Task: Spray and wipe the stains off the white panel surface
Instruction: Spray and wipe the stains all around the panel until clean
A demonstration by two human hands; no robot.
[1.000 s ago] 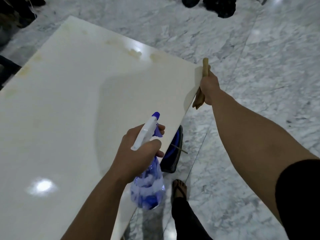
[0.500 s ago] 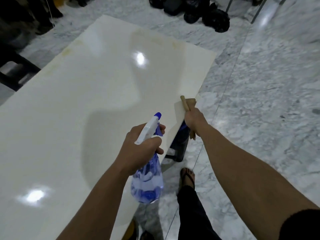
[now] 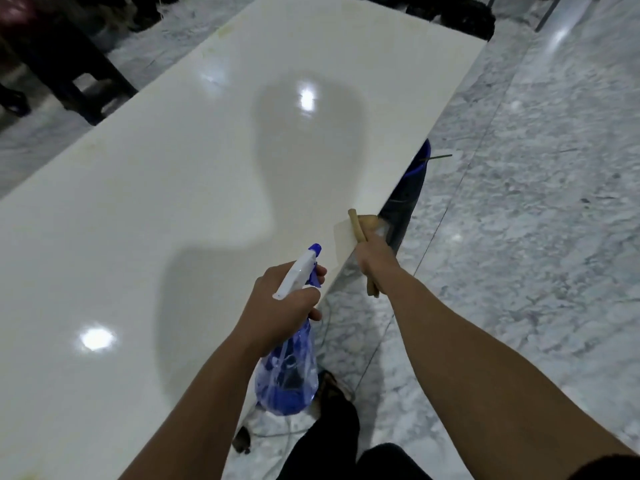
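The big white panel (image 3: 166,209) filled the left and middle of the frame. Lower middle, the left hand (image 3: 277,306) gripped a blue spray bottle (image 3: 287,375). Beside it, at the panel's right edge, the right hand (image 3: 375,259) squeezed a tan cloth (image 3: 360,226).

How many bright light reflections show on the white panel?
2: one glare spot on the far half of the panel, another glare spot near its left edge. None seem hidden by the arms.

an indoor hall or storeroom: polished grey marble floor (image 3: 540,209), dark bags (image 3: 467,15) along the edge
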